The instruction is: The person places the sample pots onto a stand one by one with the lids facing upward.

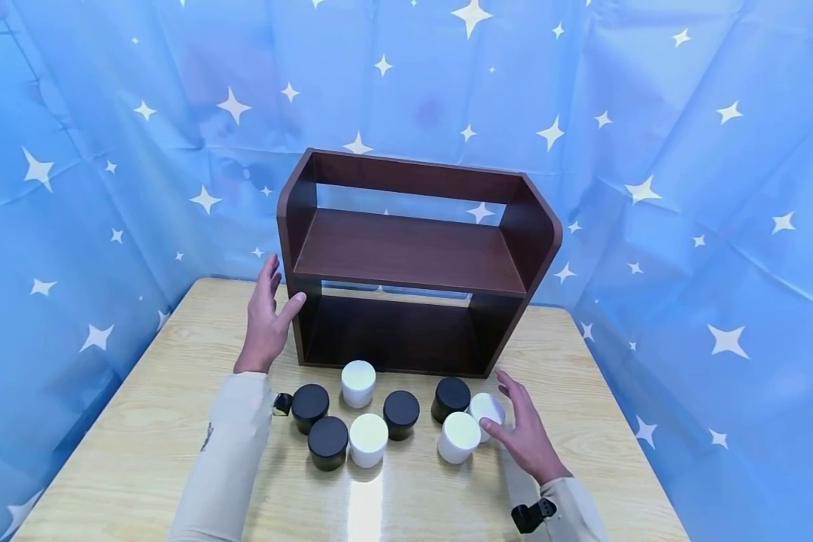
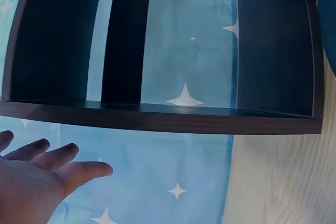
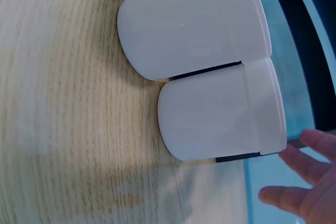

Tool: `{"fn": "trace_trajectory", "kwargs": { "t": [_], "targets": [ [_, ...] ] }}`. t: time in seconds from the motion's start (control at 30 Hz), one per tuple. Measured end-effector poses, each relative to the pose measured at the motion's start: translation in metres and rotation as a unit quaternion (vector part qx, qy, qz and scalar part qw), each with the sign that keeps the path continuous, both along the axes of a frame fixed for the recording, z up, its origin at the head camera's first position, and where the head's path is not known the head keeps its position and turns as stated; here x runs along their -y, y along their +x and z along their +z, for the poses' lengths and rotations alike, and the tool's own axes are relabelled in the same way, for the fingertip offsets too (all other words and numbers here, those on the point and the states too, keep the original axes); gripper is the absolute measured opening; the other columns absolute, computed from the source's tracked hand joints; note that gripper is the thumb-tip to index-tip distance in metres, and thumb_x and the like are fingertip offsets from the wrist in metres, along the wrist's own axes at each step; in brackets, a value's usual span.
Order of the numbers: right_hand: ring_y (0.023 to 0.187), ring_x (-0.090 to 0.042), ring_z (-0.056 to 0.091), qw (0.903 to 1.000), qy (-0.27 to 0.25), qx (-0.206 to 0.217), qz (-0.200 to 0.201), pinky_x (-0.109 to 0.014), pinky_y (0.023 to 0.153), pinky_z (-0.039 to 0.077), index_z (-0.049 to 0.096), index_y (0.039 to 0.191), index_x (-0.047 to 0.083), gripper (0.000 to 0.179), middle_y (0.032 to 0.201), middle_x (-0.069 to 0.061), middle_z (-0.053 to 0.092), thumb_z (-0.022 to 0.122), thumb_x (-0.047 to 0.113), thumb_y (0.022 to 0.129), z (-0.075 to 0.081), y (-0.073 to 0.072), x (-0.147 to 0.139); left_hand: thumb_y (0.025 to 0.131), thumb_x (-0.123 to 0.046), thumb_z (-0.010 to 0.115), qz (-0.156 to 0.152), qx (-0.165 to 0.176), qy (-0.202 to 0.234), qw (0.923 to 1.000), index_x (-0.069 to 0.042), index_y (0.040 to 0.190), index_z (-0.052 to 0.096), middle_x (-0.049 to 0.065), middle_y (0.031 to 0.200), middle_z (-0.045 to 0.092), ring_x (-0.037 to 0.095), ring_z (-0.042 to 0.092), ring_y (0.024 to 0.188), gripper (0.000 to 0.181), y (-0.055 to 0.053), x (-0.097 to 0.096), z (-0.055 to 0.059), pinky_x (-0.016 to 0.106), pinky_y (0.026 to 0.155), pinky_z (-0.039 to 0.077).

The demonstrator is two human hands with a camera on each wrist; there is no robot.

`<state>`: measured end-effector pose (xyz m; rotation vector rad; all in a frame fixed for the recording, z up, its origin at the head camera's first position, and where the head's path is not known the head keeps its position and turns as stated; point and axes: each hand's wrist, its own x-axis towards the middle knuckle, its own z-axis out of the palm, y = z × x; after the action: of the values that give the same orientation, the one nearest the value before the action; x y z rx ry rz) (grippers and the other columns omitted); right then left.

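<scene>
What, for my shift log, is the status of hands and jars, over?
Left hand holds nothing, beside shelf. Right hand holds nothing, near white jar; contact unclear. Four white jars, four black jars on table, in front of shelf.

Left hand (image 1: 266, 327) and right hand (image 1: 531, 436), fingers outstretched

4 blk jars (image 1: 328, 443), 4 wht jars (image 1: 458, 437), 1 shelf (image 1: 409, 247).

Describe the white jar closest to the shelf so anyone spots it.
Find the brown shelf. Just in front of it, left of its centre, stands the white jar. Its colour rules out the black jars; the other three white jars stand farther from the shelf.
</scene>
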<state>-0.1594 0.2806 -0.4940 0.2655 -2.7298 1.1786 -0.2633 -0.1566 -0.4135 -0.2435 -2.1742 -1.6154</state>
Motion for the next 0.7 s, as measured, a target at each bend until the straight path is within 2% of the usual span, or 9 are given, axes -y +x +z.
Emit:
{"fn": "trace_trajectory", "kwargs": {
  "t": [0.13, 0.27, 0.47, 0.53, 0.7],
  "targets": [
    [0.138, -0.047, 0.044, 1.0, -0.005, -0.008, -0.001, -0.072, 0.107, 0.036, 0.031, 0.156, 0.01, 0.081, 0.156, -0.02, 0.038, 0.072, 0.027, 0.089, -0.001, 0.002, 0.0, 0.094, -0.03, 0.06, -0.009, 0.002, 0.009, 0.9999, -0.028, 0.162, 0.013, 0.0, 0.17, 0.018, 0.032, 0.02, 0.157, 0.082, -0.004, -0.004, -0.001, 0.069, 0.121, 0.019],
    [0.136, -0.049, 0.044, 0.9998, -0.015, -0.01, 0.004, -0.073, 0.104, 0.037, 0.031, 0.156, 0.01, 0.08, 0.154, -0.022, 0.039, 0.071, 0.024, 0.088, -0.003, 0.004, 0.0, 0.093, -0.031, 0.06, -0.009, -0.009, 0.009, 0.9999, -0.029, 0.161, 0.016, 0.0, 0.168, 0.023, 0.031, 0.023, 0.156, 0.082, -0.006, -0.008, 0.003, 0.07, 0.119, 0.021],
    [0.135, -0.05, 0.045, 0.9996, -0.021, -0.016, 0.005, -0.074, 0.102, 0.038, 0.032, 0.156, 0.009, 0.079, 0.153, -0.023, 0.04, 0.07, 0.022, 0.088, -0.004, 0.005, 0.0, 0.094, -0.029, 0.057, -0.011, -0.016, 0.008, 0.9998, -0.024, 0.162, 0.017, 0.006, 0.167, 0.027, 0.035, 0.025, 0.154, 0.079, -0.011, -0.007, 0.013, 0.071, 0.119, 0.021],
    [0.135, -0.05, 0.045, 0.9995, -0.025, -0.016, 0.004, -0.074, 0.102, 0.038, 0.032, 0.156, 0.009, 0.078, 0.153, -0.023, 0.04, 0.07, 0.021, 0.088, -0.003, 0.005, 0.0, 0.095, -0.028, 0.055, -0.018, -0.016, 0.015, 0.9996, -0.022, 0.162, 0.017, 0.008, 0.166, 0.027, 0.037, 0.026, 0.154, 0.077, -0.011, -0.005, 0.019, 0.07, 0.119, 0.022],
    [0.136, -0.05, 0.045, 0.9995, -0.031, -0.007, 0.003, -0.074, 0.103, 0.038, 0.032, 0.156, 0.011, 0.079, 0.155, -0.022, 0.039, 0.07, 0.022, 0.088, -0.003, 0.006, -0.001, 0.099, -0.028, 0.051, -0.058, -0.01, 0.061, 0.9964, -0.028, 0.16, 0.021, 0.004, 0.167, 0.026, 0.035, 0.025, 0.155, 0.068, -0.013, 0.004, 0.027, 0.062, 0.124, 0.021]
  ]
}}
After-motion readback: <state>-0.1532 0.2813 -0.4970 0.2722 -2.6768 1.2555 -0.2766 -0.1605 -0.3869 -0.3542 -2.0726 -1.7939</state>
